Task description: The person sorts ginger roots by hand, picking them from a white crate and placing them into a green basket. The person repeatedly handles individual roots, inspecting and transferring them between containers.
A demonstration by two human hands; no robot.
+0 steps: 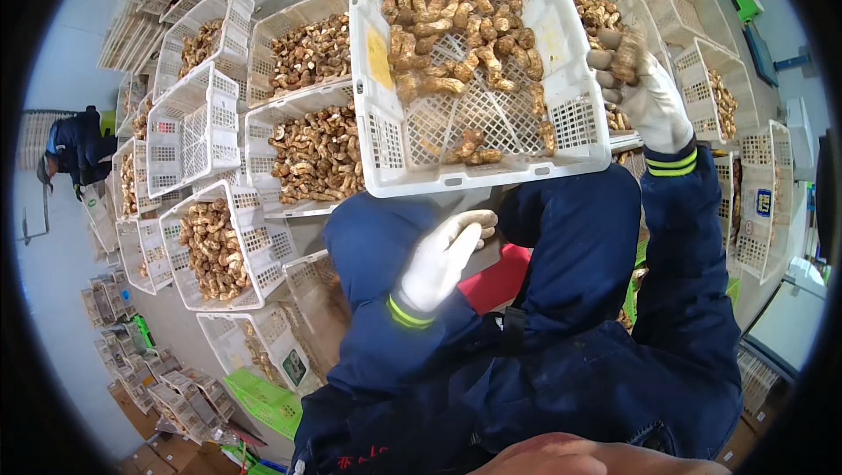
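A white perforated plastic crate (487,175) stands before me with a layer of brown mushrooms (437,8) inside; part of its slatted bottom shows. My right hand (648,90), in a white glove with greyish fingertips, holds a mushroom (629,57) over a crate at the right, which also has mushrooms (592,4) in it. In front of my knees, below the near rim of the middle crate, is my left hand (447,254), gloved in white. Its fingers are partly curled, and nothing shows in it.
Left of the middle crate stand crates of mushrooms (316,152) and a tilted crate (191,129) with its slatted bottom showing. Further mushroom-filled crates (214,251) stand lower left. A co-worker in dark clothes (79,146) bends over at the far left. Green crates (263,402) lie near my left side.
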